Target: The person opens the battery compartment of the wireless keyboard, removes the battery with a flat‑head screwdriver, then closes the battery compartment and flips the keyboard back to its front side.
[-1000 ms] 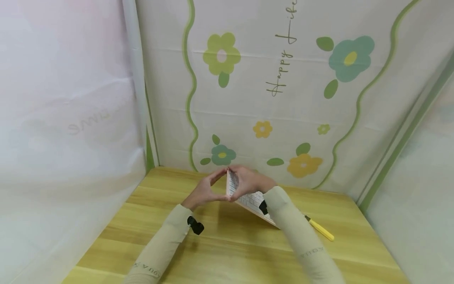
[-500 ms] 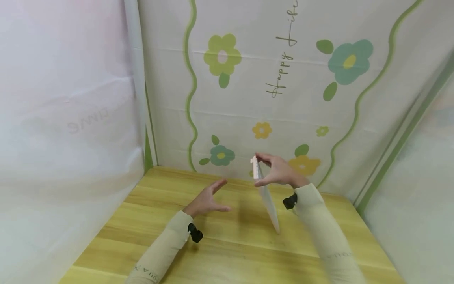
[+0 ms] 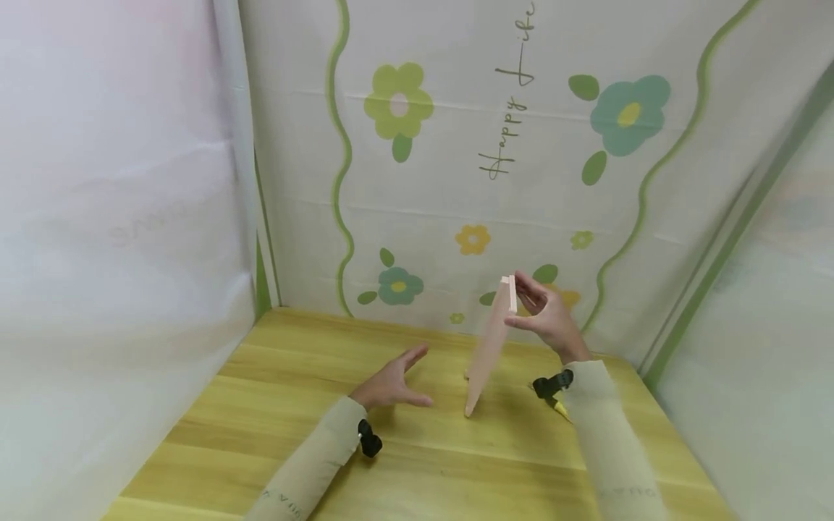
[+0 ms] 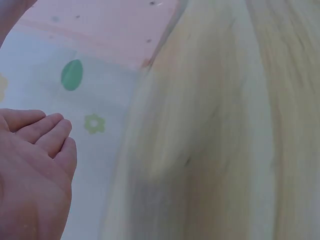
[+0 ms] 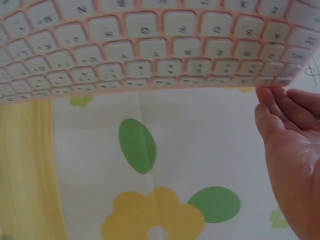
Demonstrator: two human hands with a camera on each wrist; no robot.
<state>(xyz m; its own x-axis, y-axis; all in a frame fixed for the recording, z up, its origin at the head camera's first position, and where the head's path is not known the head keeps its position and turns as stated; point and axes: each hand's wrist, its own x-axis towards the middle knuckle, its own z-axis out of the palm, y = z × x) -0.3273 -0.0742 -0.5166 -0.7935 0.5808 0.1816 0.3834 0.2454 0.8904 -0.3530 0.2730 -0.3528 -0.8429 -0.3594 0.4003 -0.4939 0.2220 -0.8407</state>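
Note:
A pink keyboard (image 3: pixel 490 346) with white keys stands steeply tilted over the table, its pink underside turned toward the left in the head view. My right hand (image 3: pixel 550 318) pinches its raised end between thumb and fingers. The lower end is at or just above the tabletop; I cannot tell which. In the right wrist view, rows of white keys (image 5: pixel 140 50) cross the top, with the fingertips at one corner. To the left, apart from the keyboard, my left hand (image 3: pixel 387 383) holds nothing, thumb and fingers spread. The left wrist view shows its relaxed fingers (image 4: pixel 50 132).
A yellow-handled tool (image 3: pixel 561 410) lies on the wooden table (image 3: pixel 260 405), mostly hidden behind the right wrist camera (image 3: pixel 552 383). A white flowered curtain (image 3: pixel 430 181) hangs along the table's back edge, with more sheets at both sides.
The left hand has let go of the keyboard. My right hand has carried the raised end rightward, and the keyboard has turned so its underside shows instead of its keys.

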